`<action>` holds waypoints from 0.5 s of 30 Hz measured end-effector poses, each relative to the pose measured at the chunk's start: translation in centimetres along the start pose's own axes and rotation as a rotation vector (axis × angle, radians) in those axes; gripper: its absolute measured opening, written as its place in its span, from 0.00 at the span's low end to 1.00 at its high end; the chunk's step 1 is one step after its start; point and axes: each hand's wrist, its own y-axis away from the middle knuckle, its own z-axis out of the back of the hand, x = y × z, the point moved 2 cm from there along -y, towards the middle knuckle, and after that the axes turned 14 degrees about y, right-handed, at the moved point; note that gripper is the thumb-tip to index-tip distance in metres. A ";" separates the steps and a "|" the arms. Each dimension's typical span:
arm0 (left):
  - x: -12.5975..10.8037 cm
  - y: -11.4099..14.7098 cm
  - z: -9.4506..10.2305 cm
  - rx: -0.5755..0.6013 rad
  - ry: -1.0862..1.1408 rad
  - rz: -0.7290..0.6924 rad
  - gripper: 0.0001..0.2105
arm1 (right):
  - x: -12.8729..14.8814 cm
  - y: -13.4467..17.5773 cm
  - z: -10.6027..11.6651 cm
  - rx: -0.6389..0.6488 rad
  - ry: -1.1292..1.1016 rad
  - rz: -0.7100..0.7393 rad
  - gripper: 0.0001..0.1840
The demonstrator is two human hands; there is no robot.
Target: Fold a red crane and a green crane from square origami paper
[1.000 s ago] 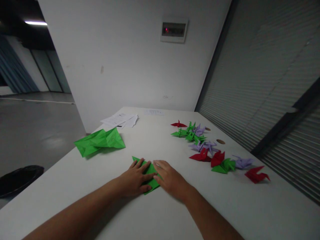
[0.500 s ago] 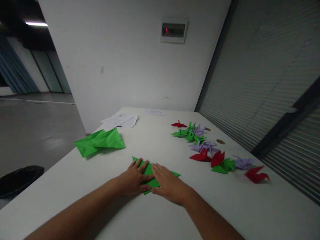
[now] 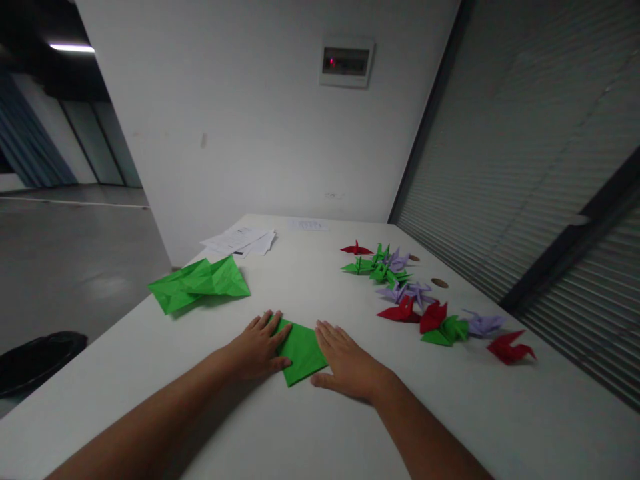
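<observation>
A folded piece of green paper point(image 3: 303, 355) lies flat on the white table between my hands. My left hand point(image 3: 259, 348) rests on its left side, fingers spread and palm down. On the right side of the paper, my right hand point(image 3: 345, 360) lies flat with the fingers stretched out close together and the thumb apart. Both hands cover the outer corners of the paper, so its full outline is hidden.
Creased green sheets point(image 3: 200, 283) lie at the table's left edge, with printed papers point(image 3: 240, 240) behind them. Several red, green and purple folded paper cranes point(image 3: 404, 310) line the right side. A black-lined bin point(image 3: 43, 360) stands on the floor at left.
My hands have slid apart, left hand to the left and right hand to the right, uncovering the middle of the green paper. The other objects stay in place.
</observation>
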 end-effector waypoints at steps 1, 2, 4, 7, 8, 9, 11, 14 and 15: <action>0.1 0.0 0.1 0.006 -0.001 0.015 0.42 | -0.1 0.1 0.0 0.006 0.003 -0.002 0.59; 0.2 0.0 0.1 0.009 0.000 0.029 0.42 | -0.2 0.1 0.0 0.010 0.007 -0.008 0.59; 0.4 0.1 0.1 0.011 0.005 0.050 0.43 | -0.6 0.2 0.0 0.013 0.013 -0.025 0.60; 0.8 0.0 0.0 0.005 0.006 0.062 0.43 | -1.4 0.3 -0.2 0.018 0.015 -0.059 0.60; 1.0 0.0 -0.1 -0.001 0.005 0.063 0.44 | -1.7 0.4 -0.3 0.019 0.015 -0.071 0.60; 1.2 -0.1 -0.2 -0.008 0.004 0.064 0.44 | -2.1 0.5 -0.4 0.021 0.017 -0.082 0.60; 1.5 -0.1 -0.3 -0.022 0.003 0.067 0.43 | -2.7 0.6 -0.8 0.024 0.021 -0.099 0.59; 1.9 -0.2 -0.2 -0.021 0.013 0.064 0.42 | -3.4 0.7 -1.2 0.009 0.025 -0.109 0.58; 2.0 -0.2 -0.1 -0.015 0.021 0.061 0.42 | -3.6 0.7 -1.3 -0.001 0.026 -0.115 0.58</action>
